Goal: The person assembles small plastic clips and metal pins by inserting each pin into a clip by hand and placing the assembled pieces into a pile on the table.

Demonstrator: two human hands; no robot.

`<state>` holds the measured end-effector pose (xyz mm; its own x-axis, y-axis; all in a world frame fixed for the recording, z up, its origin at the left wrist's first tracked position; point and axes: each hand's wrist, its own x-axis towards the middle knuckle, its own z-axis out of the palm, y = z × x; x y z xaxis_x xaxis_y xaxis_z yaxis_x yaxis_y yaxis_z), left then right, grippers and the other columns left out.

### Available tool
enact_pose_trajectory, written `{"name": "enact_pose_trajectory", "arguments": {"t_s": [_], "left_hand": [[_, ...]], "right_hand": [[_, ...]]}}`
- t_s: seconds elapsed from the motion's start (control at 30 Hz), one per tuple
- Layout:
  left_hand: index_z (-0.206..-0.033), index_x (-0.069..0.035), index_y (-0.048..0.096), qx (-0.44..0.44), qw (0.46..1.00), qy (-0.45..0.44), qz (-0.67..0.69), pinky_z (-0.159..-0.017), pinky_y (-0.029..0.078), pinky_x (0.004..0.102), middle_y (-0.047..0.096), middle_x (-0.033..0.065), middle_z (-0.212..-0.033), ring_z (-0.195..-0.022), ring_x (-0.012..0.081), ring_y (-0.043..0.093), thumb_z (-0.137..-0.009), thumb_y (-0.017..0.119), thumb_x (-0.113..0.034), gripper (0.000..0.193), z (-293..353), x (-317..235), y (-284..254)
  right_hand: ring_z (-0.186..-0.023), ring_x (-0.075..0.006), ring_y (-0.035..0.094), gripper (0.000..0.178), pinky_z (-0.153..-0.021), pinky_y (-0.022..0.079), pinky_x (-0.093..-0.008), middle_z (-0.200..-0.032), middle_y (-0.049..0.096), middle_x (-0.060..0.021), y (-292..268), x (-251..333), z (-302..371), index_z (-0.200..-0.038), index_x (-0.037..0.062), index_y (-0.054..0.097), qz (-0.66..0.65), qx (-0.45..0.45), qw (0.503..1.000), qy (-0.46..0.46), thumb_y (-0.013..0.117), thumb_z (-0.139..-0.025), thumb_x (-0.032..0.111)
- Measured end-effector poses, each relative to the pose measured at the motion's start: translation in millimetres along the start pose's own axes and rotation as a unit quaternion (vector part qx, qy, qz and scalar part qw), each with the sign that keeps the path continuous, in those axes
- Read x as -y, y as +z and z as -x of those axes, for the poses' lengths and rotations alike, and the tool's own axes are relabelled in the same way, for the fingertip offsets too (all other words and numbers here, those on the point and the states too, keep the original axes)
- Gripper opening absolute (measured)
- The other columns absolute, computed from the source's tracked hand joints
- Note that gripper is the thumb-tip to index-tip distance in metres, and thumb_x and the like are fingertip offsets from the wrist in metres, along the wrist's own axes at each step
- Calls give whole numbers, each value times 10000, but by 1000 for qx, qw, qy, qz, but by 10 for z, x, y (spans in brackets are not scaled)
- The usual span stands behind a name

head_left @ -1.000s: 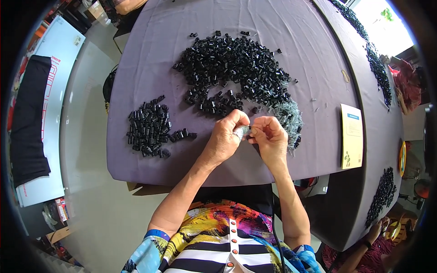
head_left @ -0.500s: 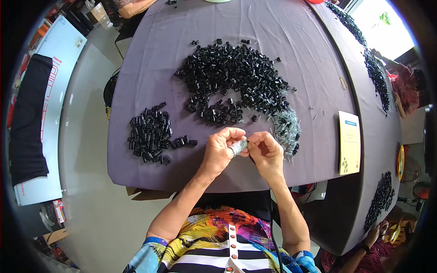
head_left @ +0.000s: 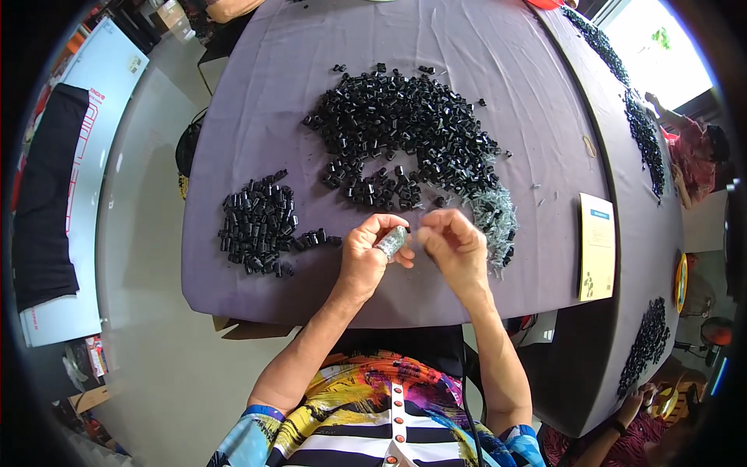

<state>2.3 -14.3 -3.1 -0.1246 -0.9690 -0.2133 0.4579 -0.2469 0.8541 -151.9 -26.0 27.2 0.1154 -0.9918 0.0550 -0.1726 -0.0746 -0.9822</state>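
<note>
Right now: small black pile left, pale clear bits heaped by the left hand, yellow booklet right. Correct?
One error: head view shows pale clear bits by the right hand, not the left hand. Small black pile left, yellow booklet right: correct.

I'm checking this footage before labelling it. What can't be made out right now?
All in the head view:
Right hand: whether its fingertips hold anything; they are blurred.
Small black piece at the fingertips of the left hand: its exact shape; partly covered by fingers and too small.
Large black pile: its lower pieces, hidden by those on top.
Red thing: what it is; cut off by the top edge.
</note>
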Motion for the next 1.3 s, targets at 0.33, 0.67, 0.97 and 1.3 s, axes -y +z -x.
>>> {"name": "enact_pose_trajectory", "arguments": {"t_s": [0.33,0.67,0.97,1.3], "left_hand": [[-1068,-5,561,-57,994,69,67,-602,545,292,643,99,-891,-666,142,641,-916,517,-5,158,82,54,34],[-1069,16,568,-58,994,58,78,-628,577,319,649,117,-905,-687,153,651,-898,516,27,178,50,59,43],[-1050,33,576,-68,996,26,50,-625,592,326,649,125,-891,-685,163,653,-890,503,54,177,25,-17,106],[-1048,66,574,-55,998,26,-35,-638,598,318,644,118,-874,-691,156,649,-879,480,85,195,29,-26,132]], "right_hand": [[-813,-273,529,188,-720,465,-373,-848,562,-83,148,-7,-416,-907,29,672,399,24,890,-218,672,-721,9],[-778,-281,572,263,-678,481,-369,-857,556,-114,117,50,-484,-1026,-1,634,400,62,885,-228,584,-771,-39],[-730,-67,543,152,-679,465,-204,-904,619,-20,164,-148,-47,-1058,-33,614,-169,-39,984,40,547,-932,21],[-718,-60,552,163,-679,464,-195,-846,625,-9,223,-164,31,-1062,-14,628,-177,-53,982,34,579,-907,-14]]}}
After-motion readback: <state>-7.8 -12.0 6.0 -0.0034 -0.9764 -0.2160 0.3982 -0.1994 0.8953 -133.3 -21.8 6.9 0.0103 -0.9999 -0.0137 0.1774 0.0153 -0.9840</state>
